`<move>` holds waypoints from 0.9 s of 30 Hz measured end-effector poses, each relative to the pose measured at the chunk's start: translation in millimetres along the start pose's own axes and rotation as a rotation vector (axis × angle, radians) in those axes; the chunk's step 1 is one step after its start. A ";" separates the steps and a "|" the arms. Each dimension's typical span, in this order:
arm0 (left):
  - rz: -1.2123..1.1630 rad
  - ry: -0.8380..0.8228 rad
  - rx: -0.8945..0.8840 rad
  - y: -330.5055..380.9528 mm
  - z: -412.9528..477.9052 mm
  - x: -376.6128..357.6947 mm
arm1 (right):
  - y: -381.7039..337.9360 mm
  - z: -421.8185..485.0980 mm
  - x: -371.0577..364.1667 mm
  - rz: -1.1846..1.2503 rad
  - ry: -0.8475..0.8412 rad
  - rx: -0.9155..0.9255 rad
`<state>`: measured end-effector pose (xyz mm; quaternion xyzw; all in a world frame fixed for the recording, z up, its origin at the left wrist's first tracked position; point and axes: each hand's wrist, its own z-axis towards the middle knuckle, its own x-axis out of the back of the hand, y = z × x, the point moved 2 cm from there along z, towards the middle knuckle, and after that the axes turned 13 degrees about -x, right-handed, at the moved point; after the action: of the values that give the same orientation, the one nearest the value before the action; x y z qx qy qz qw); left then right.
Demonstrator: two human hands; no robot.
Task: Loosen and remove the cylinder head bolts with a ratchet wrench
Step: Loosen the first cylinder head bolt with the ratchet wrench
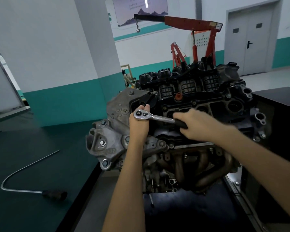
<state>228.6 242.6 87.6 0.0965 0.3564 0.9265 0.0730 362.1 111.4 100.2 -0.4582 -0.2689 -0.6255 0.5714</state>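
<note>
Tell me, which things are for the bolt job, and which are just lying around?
For the job: ratchet wrench, engine, left hand at the wrench's head, right hand gripping its handle.
Lying about: bent rod, red crane, black box.

One view only for me: a head-worn wide-angle camera.
It looks forward and down, close over the engine [199, 91], with the double door [251, 42] far behind.

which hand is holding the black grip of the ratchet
The right hand: its fingers wrap the black grip of the ratchet wrench, while the left hand holds the chrome head at the other end.
</note>
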 end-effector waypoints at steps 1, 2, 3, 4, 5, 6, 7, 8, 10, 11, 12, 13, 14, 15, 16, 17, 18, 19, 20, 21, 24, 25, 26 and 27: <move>0.010 0.001 0.001 0.8 -0.2 -0.8 | -5.3 -14.2 -13.4 0.110 0.011 -0.054; 0.028 -0.002 -0.002 1.3 -0.2 -1.3 | -13.9 -29.8 -29.1 0.255 0.004 -0.116; 0.043 -0.002 -0.008 1.9 -0.2 -1.9 | -26.2 -43.5 -44.9 0.402 -0.017 -0.175; 0.056 0.003 -0.015 2.4 -0.1 -2.3 | -41.6 -53.7 -59.3 0.528 -0.034 -0.225; 0.072 0.012 -0.022 2.7 0.0 -2.5 | -59.4 -59.7 -71.4 0.619 -0.039 -0.271; 0.089 0.020 -0.032 2.7 -0.3 -2.1 | -76.8 -62.6 -82.0 0.674 -0.035 -0.304; 0.101 0.028 -0.043 2.8 -1.0 -1.6 | -92.1 -64.7 -90.0 0.713 -0.026 -0.317; 0.110 0.029 -0.051 2.5 -1.6 -0.8 | -102.3 -65.4 -95.1 0.755 -0.020 -0.316; 0.111 0.034 -0.050 0.9 -2.1 0.5 | -100.9 -64.1 -94.2 0.746 -0.030 -0.315; 0.101 0.041 -0.038 -0.4 -2.1 0.8 | -90.5 -61.7 -89.3 0.680 -0.041 -0.298; 0.084 0.046 -0.024 -1.7 -2.2 0.9 | -76.0 -58.8 -82.7 0.605 -0.063 -0.264; 0.066 0.046 -0.013 -2.9 -2.5 0.4 | -59.4 -54.5 -72.9 0.536 -0.092 -0.219; 0.059 0.044 -0.009 -3.5 -3.3 0.1 | -42.3 -47.5 -59.8 0.462 -0.115 -0.170; 0.064 0.046 -0.014 -3.5 -4.2 -0.1 | -26.3 -37.4 -44.7 0.367 -0.124 -0.120; 0.066 0.053 -0.021 -3.6 -5.2 0.1 | -12.6 -25.2 -28.7 0.250 -0.117 -0.064; 0.055 0.062 -0.027 -3.6 -6.0 0.2 | -2.1 -12.2 -13.6 0.121 -0.101 -0.011; 0.039 0.066 -0.032 -3.3 -6.4 0.5 | 4.7 -0.1 -0.2 0.002 -0.077 0.035; 0.022 0.063 -0.035 -2.5 -6.4 0.7 | 7.8 9.6 9.7 -0.083 -0.046 0.071; 0.011 0.057 -0.031 -1.6 -6.2 0.7 | 8.0 14.9 14.6 -0.122 -0.019 0.097; 0.005 0.054 -0.019 -1.2 -5.6 0.4 | 6.3 14.6 14.9 -0.127 0.006 0.099; 0.020 0.071 0.017 -0.5 -2.5 -1.7 | -9.3 -18.4 -15.7 0.065 0.036 -0.047; 0.036 0.075 0.009 0.4 -1.9 -3.1 | -20.9 -35.3 -32.6 0.238 -0.014 -0.125; 0.052 0.082 -0.004 1.4 -2.1 -4.1 | -36.2 -50.4 -49.9 0.421 -0.076 -0.189; 0.060 0.093 -0.019 2.1 -2.8 -4.7 | -53.4 -60.9 -64.8 0.568 -0.105 -0.235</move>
<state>232.3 238.2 86.4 0.0635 0.3476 0.9350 0.0296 289.8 100.2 26.6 -0.6096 -0.0851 -0.4431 0.6518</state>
